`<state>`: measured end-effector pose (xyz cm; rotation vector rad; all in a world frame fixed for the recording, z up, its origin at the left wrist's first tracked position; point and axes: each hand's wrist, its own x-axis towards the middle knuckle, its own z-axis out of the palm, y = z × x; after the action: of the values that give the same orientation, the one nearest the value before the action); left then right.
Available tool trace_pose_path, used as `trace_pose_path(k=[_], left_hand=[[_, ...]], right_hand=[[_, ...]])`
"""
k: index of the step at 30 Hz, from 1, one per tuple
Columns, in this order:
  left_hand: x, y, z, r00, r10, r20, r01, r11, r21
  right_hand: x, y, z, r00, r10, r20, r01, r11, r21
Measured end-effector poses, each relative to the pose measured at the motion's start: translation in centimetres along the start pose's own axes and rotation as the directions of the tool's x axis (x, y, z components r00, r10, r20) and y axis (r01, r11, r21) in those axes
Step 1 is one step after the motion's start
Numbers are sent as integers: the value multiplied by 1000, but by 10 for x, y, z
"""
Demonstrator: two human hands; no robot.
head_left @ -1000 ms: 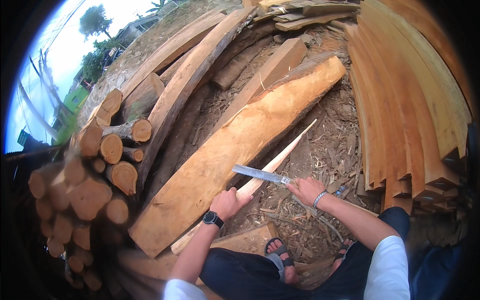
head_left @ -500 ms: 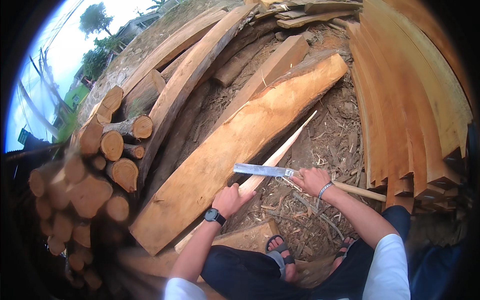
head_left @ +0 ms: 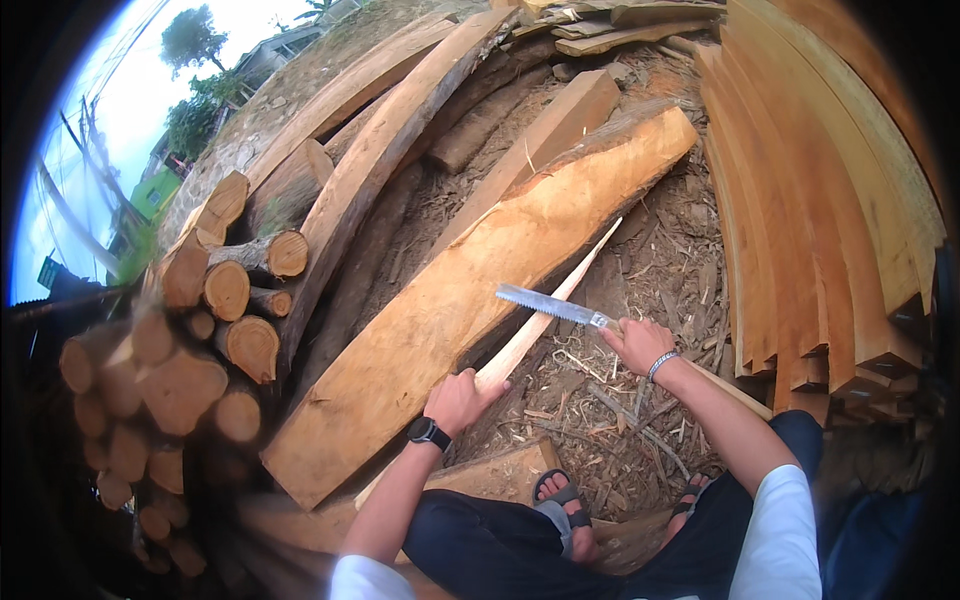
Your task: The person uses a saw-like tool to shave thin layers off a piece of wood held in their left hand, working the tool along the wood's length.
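In my left hand (head_left: 458, 402) is a pale stripped wooden stick (head_left: 530, 337), my fingers wrapped around its lower part. It tapers to a sharp point at the far end and runs slantwise beside a thick plank. My right hand (head_left: 640, 346) grips a hand saw with a straight toothed blade (head_left: 550, 304). The blade crosses over the stick, teeth on the near side; I cannot tell whether they touch. What looks like the saw's long wooden handle (head_left: 735, 390) extends behind my right wrist toward my knee.
A thick plank (head_left: 400, 360) lies diagonally just left of the stick. Cut logs (head_left: 250, 345) are stacked at the left, sawn boards (head_left: 790, 220) at the right. Wood chips (head_left: 570, 400) cover the ground by my sandalled feet (head_left: 563, 505). More beams (head_left: 400, 130) lie farther off.
The right hand has moved slightly right and away from me with the saw, whose blade now slants more. The stick's pointed tip has shifted a little left; my left hand keeps its grip.
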<state>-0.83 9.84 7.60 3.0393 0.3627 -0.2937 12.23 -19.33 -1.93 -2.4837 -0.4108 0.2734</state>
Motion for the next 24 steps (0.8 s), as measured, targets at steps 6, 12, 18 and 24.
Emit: trace_pose_path(k=[6, 12, 18, 24], left_hand=[[6, -10, 7, 996, 4, 91, 5, 995, -98], [14, -15, 12, 968, 99, 229, -39, 967, -254], [21, -43, 40, 926, 120, 358, 90, 851, -518], [23, -27, 31, 926, 165, 338, 42, 848, -528]], right_hand=[[-20, -26, 17, 995, -89, 53, 92, 994, -59], [4, 3, -1, 1000, 9, 15, -8, 999, -47], [-23, -28, 25, 990, -113, 90, 119, 990, -72], [-15, -20, 16, 984, -167, 58, 174, 977, -125]])
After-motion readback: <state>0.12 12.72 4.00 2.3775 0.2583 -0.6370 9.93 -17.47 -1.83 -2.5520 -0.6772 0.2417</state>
